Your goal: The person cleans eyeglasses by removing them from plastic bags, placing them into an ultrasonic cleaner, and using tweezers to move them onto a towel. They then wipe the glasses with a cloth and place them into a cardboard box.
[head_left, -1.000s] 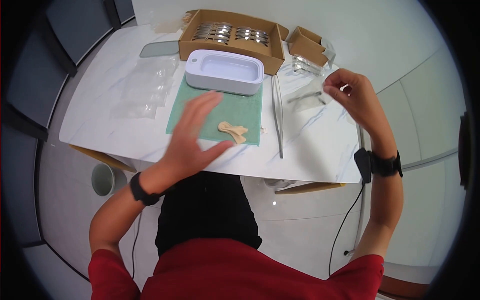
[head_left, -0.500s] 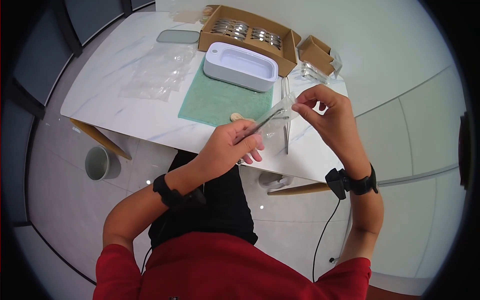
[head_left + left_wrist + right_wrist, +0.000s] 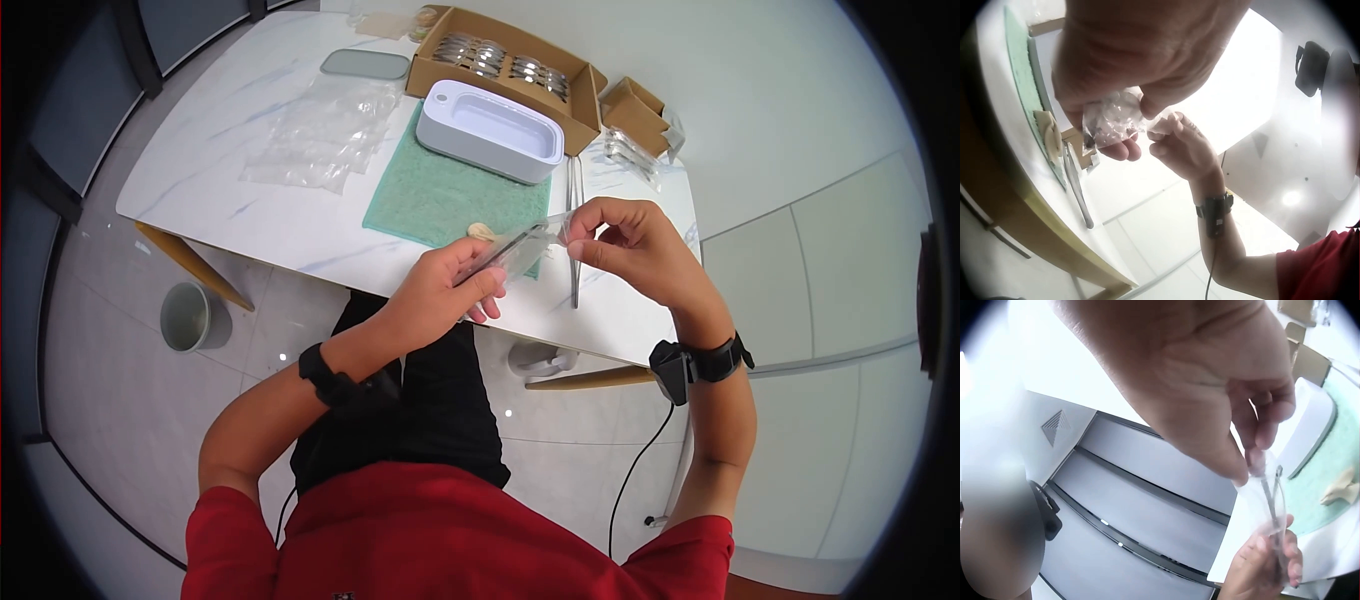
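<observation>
My left hand holds one end of a clear plastic bag between thumb and fingers. Inside the bag lies a slim dark thing with thin arms; its exact kind cannot be told. My right hand pinches the bag's other end between thumb and fingertips, also seen in the right wrist view. The bag slants up from left to right over the table's front part. Just beyond the left hand, a beige crumpled piece on the green cloth is partly covered. Long metal tweezers lie beneath the right hand.
A white cleaner tub stands on the cloth. Behind it is a cardboard box with rows of shiny metal things. Flat clear bags and a grey lid lie left; a small carton and filled bags sit right.
My right hand has brought the bag from the table's right side to the middle, where the left hand took hold of it. Both hands have since shifted slightly down and left.
</observation>
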A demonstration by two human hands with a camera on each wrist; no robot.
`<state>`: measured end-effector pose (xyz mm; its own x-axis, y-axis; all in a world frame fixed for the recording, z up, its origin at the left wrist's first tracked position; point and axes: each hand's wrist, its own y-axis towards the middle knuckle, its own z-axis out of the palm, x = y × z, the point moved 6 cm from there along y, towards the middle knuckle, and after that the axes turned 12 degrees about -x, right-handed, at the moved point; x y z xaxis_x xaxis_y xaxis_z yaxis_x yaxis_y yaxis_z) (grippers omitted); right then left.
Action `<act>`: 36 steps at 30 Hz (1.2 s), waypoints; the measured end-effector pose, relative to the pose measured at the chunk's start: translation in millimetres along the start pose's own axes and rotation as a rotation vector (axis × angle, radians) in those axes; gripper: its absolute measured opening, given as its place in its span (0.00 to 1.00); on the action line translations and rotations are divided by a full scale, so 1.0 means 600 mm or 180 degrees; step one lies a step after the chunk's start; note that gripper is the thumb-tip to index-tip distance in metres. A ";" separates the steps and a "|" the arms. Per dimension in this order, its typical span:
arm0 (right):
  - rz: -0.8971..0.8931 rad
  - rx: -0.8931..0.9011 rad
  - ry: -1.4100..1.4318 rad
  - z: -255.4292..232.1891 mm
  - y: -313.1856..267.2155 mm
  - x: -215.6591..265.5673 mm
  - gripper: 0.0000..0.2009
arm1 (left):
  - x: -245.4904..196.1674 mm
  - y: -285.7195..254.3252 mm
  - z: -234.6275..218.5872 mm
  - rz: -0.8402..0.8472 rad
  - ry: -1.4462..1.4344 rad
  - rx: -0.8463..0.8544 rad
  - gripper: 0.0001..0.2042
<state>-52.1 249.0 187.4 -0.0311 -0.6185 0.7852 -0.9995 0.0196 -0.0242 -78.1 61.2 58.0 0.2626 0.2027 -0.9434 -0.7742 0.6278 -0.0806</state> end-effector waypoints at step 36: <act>0.0096 -0.0132 0.0549 0.007 0.024 -0.052 0.07 | -0.014 -0.008 -0.066 -0.0109 0.0507 0.0232 0.15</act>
<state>-65.4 264.9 160.0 -0.0569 -0.4732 0.8791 -0.9972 0.0705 -0.0266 -99.2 26.5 53.9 0.1892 0.0623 -0.9800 -0.7210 0.6863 -0.0955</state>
